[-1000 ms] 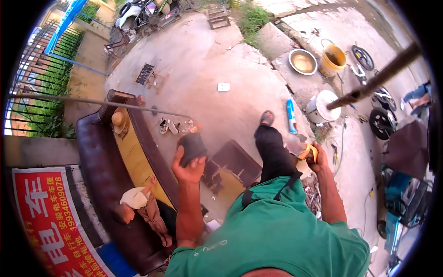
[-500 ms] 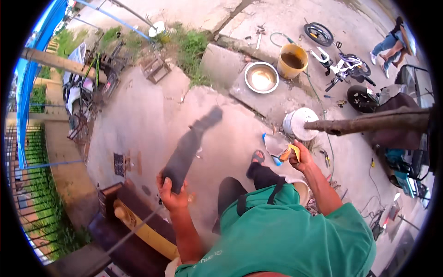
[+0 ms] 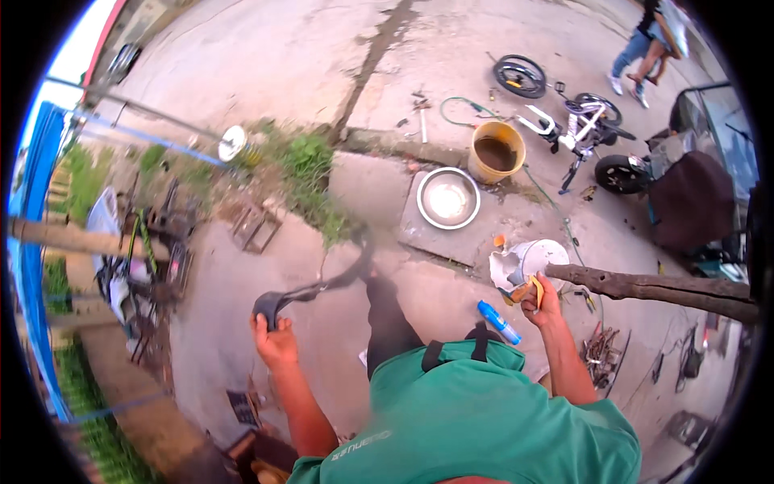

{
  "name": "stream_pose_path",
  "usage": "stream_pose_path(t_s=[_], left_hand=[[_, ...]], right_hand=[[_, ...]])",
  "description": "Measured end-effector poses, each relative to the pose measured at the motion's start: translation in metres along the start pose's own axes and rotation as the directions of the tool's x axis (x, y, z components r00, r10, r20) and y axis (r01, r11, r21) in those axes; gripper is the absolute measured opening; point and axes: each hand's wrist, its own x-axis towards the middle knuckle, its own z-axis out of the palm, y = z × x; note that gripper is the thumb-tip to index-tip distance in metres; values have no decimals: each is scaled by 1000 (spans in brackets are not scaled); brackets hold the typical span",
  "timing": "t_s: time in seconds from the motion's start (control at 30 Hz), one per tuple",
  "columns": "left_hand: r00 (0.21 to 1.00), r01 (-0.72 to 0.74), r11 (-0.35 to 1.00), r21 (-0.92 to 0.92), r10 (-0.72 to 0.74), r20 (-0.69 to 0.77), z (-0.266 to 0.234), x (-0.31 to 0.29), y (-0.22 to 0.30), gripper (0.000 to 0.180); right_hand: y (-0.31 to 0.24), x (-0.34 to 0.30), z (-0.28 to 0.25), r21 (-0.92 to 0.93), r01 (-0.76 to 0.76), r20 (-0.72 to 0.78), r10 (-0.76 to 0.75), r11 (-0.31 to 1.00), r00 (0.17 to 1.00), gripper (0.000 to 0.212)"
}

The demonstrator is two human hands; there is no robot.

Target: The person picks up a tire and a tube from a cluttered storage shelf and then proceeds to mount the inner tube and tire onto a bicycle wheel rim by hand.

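The two hands are well apart, one out to each side of the green shirt [image 3: 451, 411]. The left hand [image 3: 278, 343] has its fingers curled round the thick near end of a dark strip [image 3: 306, 293]; the rest stretches away to the far right over the concrete floor [image 3: 242, 347], seemingly loose because only that one end is gripped. Its far part is smeared, so I cannot tell where it stops or whether it touches the ground. On the right, the right hand [image 3: 543, 298] is closed on an orange-yellow piece [image 3: 520, 295], pinched at its edge, perhaps to leave most of it clear of the palm. A pale ragged sheet [image 3: 504, 270] shows just beyond it, in front of a white bucket [image 3: 542, 256]; whether the two pieces are joined is unclear. A wooden pole [image 3: 645, 285] meets the bucket, which probably serves as its weighted foot. A blue can [image 3: 500, 322] lies on its side near the right forearm. Farther off, a metal basin [image 3: 472, 202] rests on a slab beside a yellow bucket [image 3: 482, 173] of murky liquid, likely paired for easy reach, with a white bike frame [image 3: 582, 125] to their far right.
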Motion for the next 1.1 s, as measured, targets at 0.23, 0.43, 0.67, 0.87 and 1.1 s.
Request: stream_pose_path(t_s=[0.23, 0.43, 0.67, 0.87, 1.1], left_hand=[[979, 116, 962, 248, -153, 137, 105, 221, 22, 24], [948, 35, 901, 433, -167, 270, 229, 331, 17, 25], [940, 2, 887, 461, -159, 302, 351, 469, -64, 25], [853, 8, 892, 453, -242, 462, 580, 565, -253, 24], [654, 45, 764, 643, -509, 559, 873, 617, -528, 28]], right_hand=[[33, 110, 160, 195, 127, -186, -91, 973, 978, 28], [-10, 175, 271, 291, 203, -57, -195, 935, 979, 34], [-118, 335, 334, 355, 271, -84, -258, 895, 963, 35], [-282, 518, 339, 397, 270, -99, -251, 877, 963, 35], [-498, 716, 382, 334, 338, -303, -240, 880, 922, 41]])
